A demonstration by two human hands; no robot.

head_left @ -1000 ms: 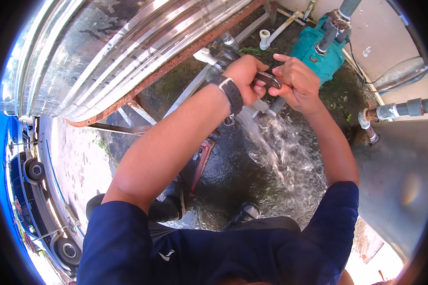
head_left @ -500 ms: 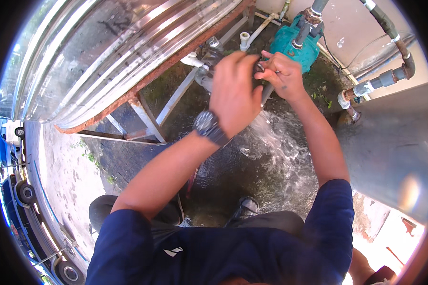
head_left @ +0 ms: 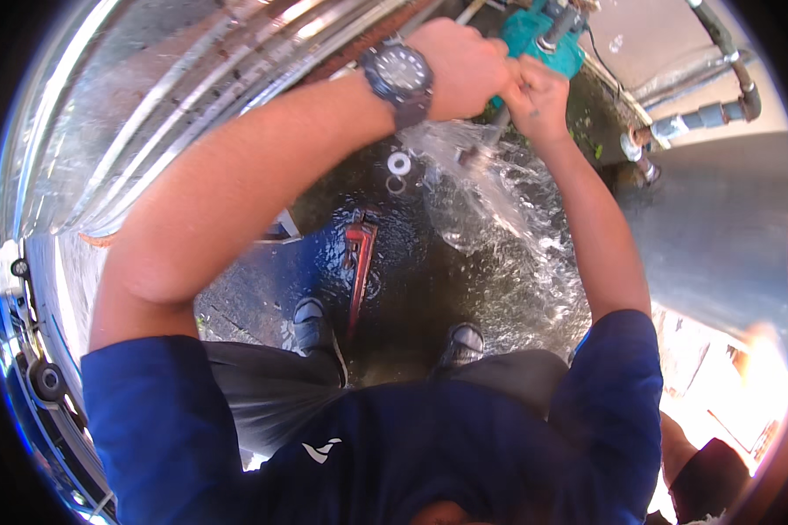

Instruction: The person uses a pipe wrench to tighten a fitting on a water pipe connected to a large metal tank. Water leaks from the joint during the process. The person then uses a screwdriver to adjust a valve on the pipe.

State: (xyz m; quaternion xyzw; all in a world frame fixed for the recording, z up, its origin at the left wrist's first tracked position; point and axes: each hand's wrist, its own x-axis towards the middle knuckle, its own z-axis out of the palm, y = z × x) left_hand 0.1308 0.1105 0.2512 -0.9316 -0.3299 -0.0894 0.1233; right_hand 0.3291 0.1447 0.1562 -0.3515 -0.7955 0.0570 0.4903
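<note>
My left hand (head_left: 458, 68), a dark watch on its wrist, is closed with the knuckles up, in front of the teal pump (head_left: 562, 58). My right hand (head_left: 537, 98) is also closed, its fingers pinched together against the left hand. Whatever the two hands grip between them is hidden. Water (head_left: 490, 197) gushes out just below the hands and spreads over the wet ground. A white ring (head_left: 398, 164) and a thin grey ring (head_left: 396, 185) lie under my left wrist. Nearer to me, a red pipe wrench (head_left: 360, 271) lies in the shallow water.
A corrugated shiny metal tank (head_left: 175, 114) on a rusty frame fills the upper left. Grey pipes (head_left: 705, 116) run along the wall at right, above a smooth grey metal surface (head_left: 718, 227). My feet stand on either side of the wrench. Another person's arm (head_left: 677, 451) shows at lower right.
Both hands have moved up and away from me, and the left has closed against the right. The wrench and rings have come into view, and the water sprays more widely.
</note>
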